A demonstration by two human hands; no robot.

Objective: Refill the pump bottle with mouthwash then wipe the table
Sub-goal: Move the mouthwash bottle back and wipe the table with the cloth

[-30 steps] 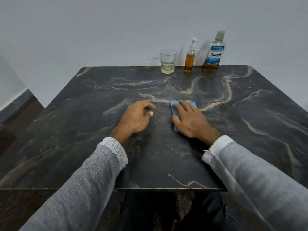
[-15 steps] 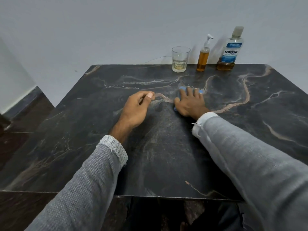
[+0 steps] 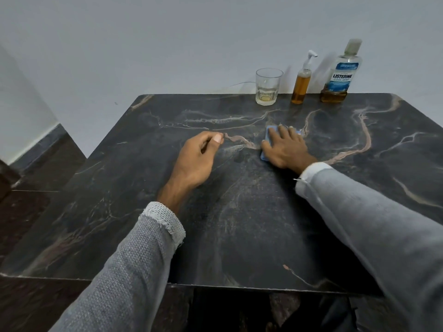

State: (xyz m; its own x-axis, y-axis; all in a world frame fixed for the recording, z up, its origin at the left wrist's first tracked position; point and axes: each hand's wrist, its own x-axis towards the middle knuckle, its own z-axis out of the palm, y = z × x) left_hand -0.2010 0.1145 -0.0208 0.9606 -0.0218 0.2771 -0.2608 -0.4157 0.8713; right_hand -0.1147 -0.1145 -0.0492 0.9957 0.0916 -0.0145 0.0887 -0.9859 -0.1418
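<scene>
My right hand (image 3: 286,148) lies flat on a folded blue cloth (image 3: 270,131), pressing it onto the dark marble table (image 3: 239,224) a little past the middle. Only the cloth's far and left edges show around the fingers. My left hand (image 3: 196,160) rests on the table to the left of it, fingers loosely curled, holding nothing. At the far edge stand a small pump bottle (image 3: 301,81) filled with amber liquid and a Listerine mouthwash bottle (image 3: 341,73) with a little amber liquid at its bottom, cap on.
A clear drinking glass (image 3: 267,87) with a little yellowish liquid stands left of the pump bottle at the far edge. A pale wall runs behind the table. Dark floor lies to the left and below the near edge.
My right hand has pushed the blue cloth away from me, toward the far side of the table. My left hand has stayed in about the same place.
</scene>
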